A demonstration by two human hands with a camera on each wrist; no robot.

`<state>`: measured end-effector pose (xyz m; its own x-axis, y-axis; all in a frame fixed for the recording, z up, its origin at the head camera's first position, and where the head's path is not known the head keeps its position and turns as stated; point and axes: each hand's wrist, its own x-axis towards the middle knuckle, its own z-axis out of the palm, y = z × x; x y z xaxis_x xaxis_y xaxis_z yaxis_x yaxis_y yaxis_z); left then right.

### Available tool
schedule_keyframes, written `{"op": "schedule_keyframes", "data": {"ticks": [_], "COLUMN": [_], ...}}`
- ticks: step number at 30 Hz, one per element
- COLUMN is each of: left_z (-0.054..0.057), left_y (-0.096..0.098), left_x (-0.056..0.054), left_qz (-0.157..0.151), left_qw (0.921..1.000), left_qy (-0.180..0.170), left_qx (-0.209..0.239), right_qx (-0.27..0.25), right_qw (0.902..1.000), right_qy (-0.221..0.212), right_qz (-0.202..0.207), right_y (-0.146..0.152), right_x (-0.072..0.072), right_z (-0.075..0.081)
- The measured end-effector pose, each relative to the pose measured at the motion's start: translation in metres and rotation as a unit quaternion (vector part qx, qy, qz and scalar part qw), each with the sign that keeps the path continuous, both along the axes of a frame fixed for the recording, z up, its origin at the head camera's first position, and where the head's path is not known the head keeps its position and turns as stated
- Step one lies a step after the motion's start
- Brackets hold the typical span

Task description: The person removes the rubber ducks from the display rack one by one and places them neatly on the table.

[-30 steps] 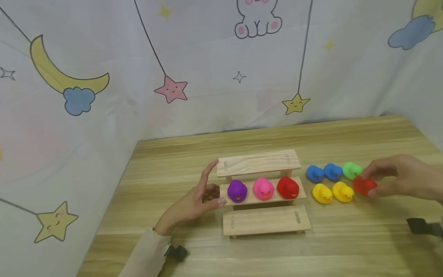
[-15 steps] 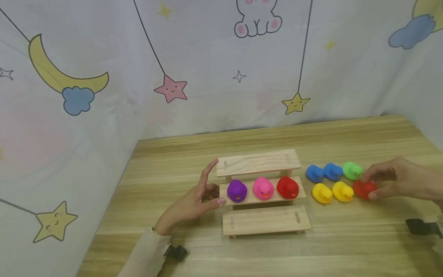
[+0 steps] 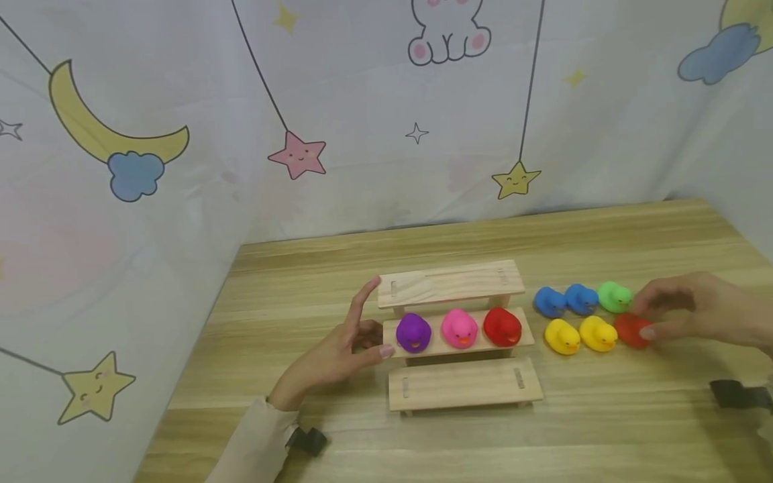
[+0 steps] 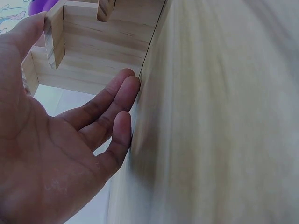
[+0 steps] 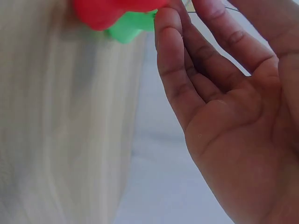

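My right hand [image 3: 703,308] pinches a red rubber duck [image 3: 628,331] between thumb and fingers at the right end of a group of ducks. In the right wrist view this red duck [image 5: 100,11] shows at the top, beside the fingertips. My left hand [image 3: 338,352] rests against the left end of a three-tier wooden rack [image 3: 465,386], index finger straight at the top tier and thumb at the middle one. On the middle tier sit a purple duck [image 3: 413,333], a pink duck [image 3: 459,329] and another red duck [image 3: 502,327].
Right of the rack, two blue ducks [image 3: 566,301] and a green duck [image 3: 614,297] form a back row. Two yellow ducks [image 3: 581,335] sit in front of them, left of the pinched red one. A printed cloth [image 3: 374,134] hangs behind the wood-grain table [image 3: 338,443].
The red duck in my right hand has shifted slightly left, toward the yellow ducks. My left hand and the rack stay in place.
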<state>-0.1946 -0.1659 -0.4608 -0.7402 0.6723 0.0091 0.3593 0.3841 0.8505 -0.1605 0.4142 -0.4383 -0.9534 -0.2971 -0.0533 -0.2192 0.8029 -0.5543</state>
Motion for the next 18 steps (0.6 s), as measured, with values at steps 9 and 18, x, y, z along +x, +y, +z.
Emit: {"op": "schedule_keyframes", "data": {"ticks": [9, 18], "left_z": [0.002, 0.001], "left_y": [0.0, 0.0], "left_x": [0.0, 0.001], "left_qz": [0.0, -0.002], "left_qw": [1.0, 1.0], "left_qy": [0.001, -0.009], "left_qx": [0.001, 0.002], "right_qx": [-0.06, -0.253], "right_qw": [0.9907, 0.9523], "right_qy": [0.062, 0.17], "right_qz": [-0.105, -0.018], "right_y": [-0.035, -0.099], "right_x": [0.009, 0.021], "right_z": [0.034, 0.055]}}
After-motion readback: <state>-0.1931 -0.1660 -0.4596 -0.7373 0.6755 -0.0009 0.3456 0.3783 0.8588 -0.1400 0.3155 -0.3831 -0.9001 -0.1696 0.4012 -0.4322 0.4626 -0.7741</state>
